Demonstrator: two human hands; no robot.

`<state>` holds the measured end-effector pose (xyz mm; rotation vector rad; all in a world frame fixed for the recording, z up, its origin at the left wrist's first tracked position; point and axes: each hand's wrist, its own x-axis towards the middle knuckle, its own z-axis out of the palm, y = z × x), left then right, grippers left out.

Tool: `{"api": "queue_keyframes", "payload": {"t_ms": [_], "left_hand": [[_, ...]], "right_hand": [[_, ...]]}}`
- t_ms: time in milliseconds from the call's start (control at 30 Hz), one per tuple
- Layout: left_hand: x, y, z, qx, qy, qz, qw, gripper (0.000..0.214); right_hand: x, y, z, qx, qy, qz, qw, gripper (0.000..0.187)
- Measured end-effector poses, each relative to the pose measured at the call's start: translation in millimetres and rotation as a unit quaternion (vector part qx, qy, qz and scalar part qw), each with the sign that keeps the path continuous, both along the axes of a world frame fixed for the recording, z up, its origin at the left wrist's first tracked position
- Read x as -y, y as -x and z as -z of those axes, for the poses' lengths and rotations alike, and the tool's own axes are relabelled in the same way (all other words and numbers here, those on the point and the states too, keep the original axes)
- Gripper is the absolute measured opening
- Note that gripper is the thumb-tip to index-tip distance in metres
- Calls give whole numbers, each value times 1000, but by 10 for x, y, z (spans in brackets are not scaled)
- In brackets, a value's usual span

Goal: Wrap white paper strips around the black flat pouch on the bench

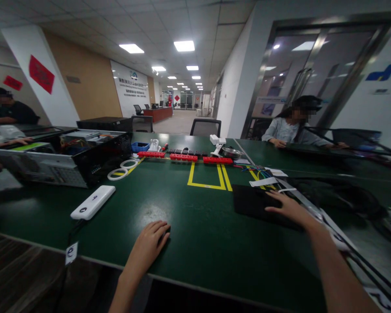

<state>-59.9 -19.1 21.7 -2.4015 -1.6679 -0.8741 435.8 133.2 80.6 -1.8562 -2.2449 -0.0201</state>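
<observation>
My left hand (150, 240) rests on the green table with its fingers curled over a small black object (168, 229), apparently a computer mouse, mostly hidden under the palm. Off to the right, my right hand (286, 208) lies over the right part of a black mouse pad (249, 202), thumb and fingers spread apart. The pad lies flat, just below yellow tape lines (227, 178). Close to the right fingertips are a white strip (263, 182) and coloured wires (262, 173).
At left stand an open computer case (52, 167), a white power bank (94, 202) and white rings (117, 174). Red racks (183, 157), a blue tray (140, 147) and a metal bowl (232, 153) line the back. Black cables (345, 195) lie right. Other people sit at both sides.
</observation>
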Motion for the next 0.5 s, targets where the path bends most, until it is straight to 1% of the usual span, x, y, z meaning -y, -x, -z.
{"api": "queue_keyframes", "payload": {"t_ms": [67,100,133,200,300,400,500], "left_hand": [[-6,0,8,-3,0,0,1000,24],[-8,-1,10,-6,0,0,1000,24],[-8,-2,11,-7,0,-1,1000,24],[-7,-7,6,-11,0,0,1000,25],[-2,-19,-9,-14,-2,0,1000,25],[-6,-27,-18,-19,-2,0,1000,25],[-14,-27,-20,-29,3,3,1000,25]], "right_hand": [[-22,179,77,34,85,-15,996,77],[-24,257,106,45,111,-15,993,81],[-21,327,127,53,122,-12,991,82],[-7,455,146,63,129,-11,990,84],[43,677,134,65,134,-30,988,83],[143,987,101,74,141,-56,986,83],[297,1353,73,78,131,-99,983,85]]}}
